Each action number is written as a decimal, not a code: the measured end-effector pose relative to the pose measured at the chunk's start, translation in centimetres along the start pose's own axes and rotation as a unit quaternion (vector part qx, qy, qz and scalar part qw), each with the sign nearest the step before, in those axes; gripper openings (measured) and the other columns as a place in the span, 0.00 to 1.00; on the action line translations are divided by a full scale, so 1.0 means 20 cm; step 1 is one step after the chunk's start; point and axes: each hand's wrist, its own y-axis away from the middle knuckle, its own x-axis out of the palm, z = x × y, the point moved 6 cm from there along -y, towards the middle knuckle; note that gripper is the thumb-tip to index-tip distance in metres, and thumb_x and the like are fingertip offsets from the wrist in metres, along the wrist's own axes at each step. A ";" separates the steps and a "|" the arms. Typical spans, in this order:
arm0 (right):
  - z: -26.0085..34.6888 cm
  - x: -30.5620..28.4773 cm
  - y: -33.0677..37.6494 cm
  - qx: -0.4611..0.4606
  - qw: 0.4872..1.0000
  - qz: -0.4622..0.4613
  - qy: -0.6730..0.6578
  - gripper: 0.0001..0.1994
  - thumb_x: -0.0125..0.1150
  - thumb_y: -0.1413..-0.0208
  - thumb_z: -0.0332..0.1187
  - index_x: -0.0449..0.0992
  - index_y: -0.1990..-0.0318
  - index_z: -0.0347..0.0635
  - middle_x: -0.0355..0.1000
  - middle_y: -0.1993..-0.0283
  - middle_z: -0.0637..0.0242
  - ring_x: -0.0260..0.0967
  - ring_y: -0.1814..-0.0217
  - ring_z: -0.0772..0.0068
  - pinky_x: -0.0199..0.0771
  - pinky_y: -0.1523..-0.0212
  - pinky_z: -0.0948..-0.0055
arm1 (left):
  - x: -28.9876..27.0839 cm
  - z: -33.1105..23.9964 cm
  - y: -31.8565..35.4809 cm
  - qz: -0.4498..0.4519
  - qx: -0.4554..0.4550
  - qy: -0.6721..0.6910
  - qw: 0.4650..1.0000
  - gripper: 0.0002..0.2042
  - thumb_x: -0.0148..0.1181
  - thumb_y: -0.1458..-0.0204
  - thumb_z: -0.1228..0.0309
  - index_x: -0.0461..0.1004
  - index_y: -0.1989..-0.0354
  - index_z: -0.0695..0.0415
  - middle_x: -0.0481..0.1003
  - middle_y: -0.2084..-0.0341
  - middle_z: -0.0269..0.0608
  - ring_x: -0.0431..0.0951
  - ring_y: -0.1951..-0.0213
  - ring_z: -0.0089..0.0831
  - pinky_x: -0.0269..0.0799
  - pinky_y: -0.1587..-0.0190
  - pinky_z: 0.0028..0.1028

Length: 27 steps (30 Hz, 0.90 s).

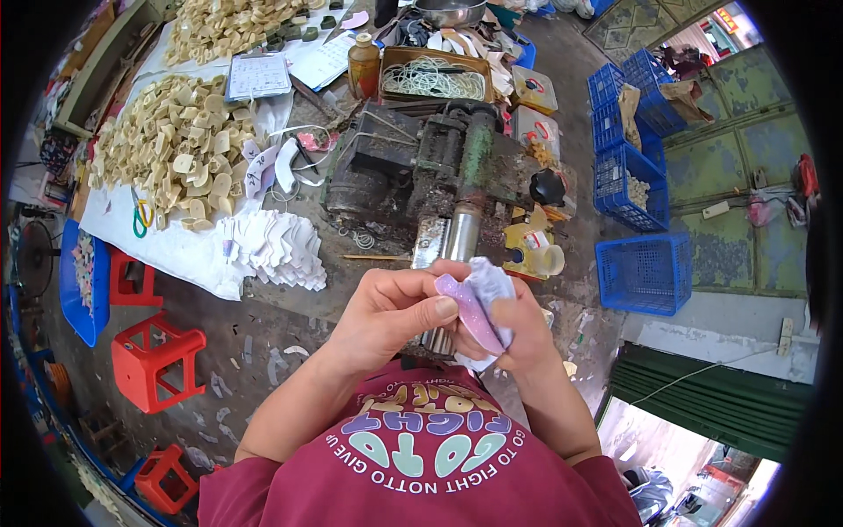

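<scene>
My left hand (395,309) pinches the upper end of a curved pink-purple piece (474,318) with small light specks, thumb on its face. My right hand (523,327) is closed around the piece's other side, together with a crumpled whitish sheet or cloth (492,283) that I cannot make out exactly. Both hands are in front of my chest, just above the shiny metal roller (464,233) of a worn green and black machine (413,162). Left of the machine lies a fanned stack of white cut pieces (279,250).
A big heap of beige molded pieces (171,140) covers the white-sheeted table at left. Behind the machine stand a box of pale cord (435,79) and a brown bottle (363,66). Red stools (158,362) are at left, blue crates (645,272) at right. Scraps litter the floor.
</scene>
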 end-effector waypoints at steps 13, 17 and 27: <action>0.21 -0.23 0.13 -0.135 0.878 -0.275 0.367 0.36 0.60 0.54 0.19 0.58 0.34 0.40 0.72 0.65 0.70 0.67 0.69 0.85 0.70 0.68 0.82 | 0.01 0.00 -0.02 -0.112 0.130 -0.382 0.908 0.12 0.67 0.54 0.74 0.78 0.61 0.62 0.73 0.75 0.35 0.71 0.71 0.22 0.67 0.64 0.24; 0.18 -0.39 0.12 -0.085 0.805 -0.319 0.494 0.34 0.59 0.55 0.20 0.60 0.35 0.39 0.70 0.67 0.70 0.67 0.68 0.83 0.70 0.66 0.80 | -0.21 0.04 0.00 -0.172 0.191 -0.547 0.797 0.13 0.68 0.58 0.77 0.79 0.61 0.59 0.74 0.71 0.39 0.74 0.66 0.31 0.68 0.59 0.28; 0.17 -0.29 0.03 -0.049 0.859 -0.335 0.385 0.24 0.60 0.44 0.31 0.65 0.41 0.33 0.71 0.70 0.69 0.62 0.78 0.87 0.61 0.76 0.85 | -0.54 0.08 0.05 -0.264 0.187 -0.455 0.830 0.04 0.62 0.54 0.79 0.76 0.69 0.60 0.72 0.74 0.41 0.74 0.69 0.33 0.68 0.62 0.30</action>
